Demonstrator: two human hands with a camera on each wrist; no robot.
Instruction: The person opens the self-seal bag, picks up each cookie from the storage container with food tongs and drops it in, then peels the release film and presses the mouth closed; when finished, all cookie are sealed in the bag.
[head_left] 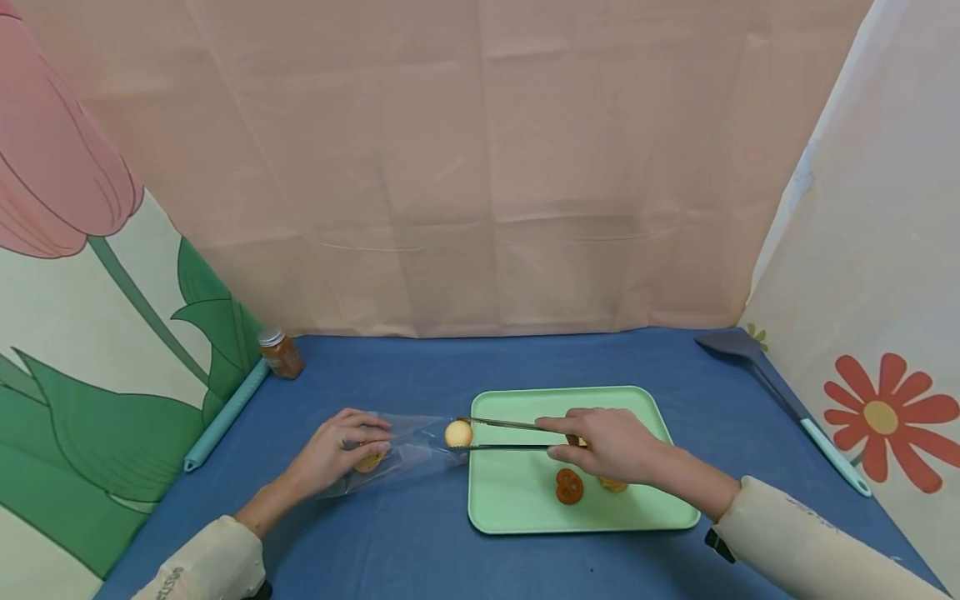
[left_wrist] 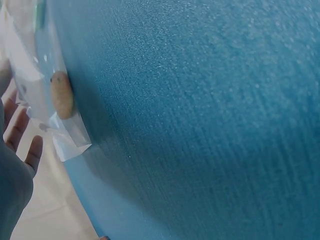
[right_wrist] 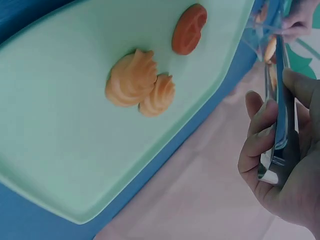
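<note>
My left hand (head_left: 341, 446) holds a clear plastic bag (head_left: 412, 454) above the blue cloth, its mouth turned to the right. Inside it lies a tan cookie (left_wrist: 62, 95). A pair of metal tongs (head_left: 506, 424) is in my right hand (head_left: 611, 446), thumb on one arm and fingers on the other. Between the tong tips sits a pale round cookie (head_left: 458, 433), right at the bag's mouth. On the light green tray (head_left: 517, 508), below the right hand, are a brown pretzel-shaped cookie (head_left: 569, 487) and two swirled cookies (right_wrist: 131, 80), partly hidden by that hand in the head view.
At the back left stands a small jar (head_left: 281, 354) with a metal lid, beside a teal roll (head_left: 227, 414) along the left wall. A dark spatula (head_left: 772, 379) with a teal-and-white handle lies along the right side. Printed panels and a tan backdrop (head_left: 480, 167) enclose the table.
</note>
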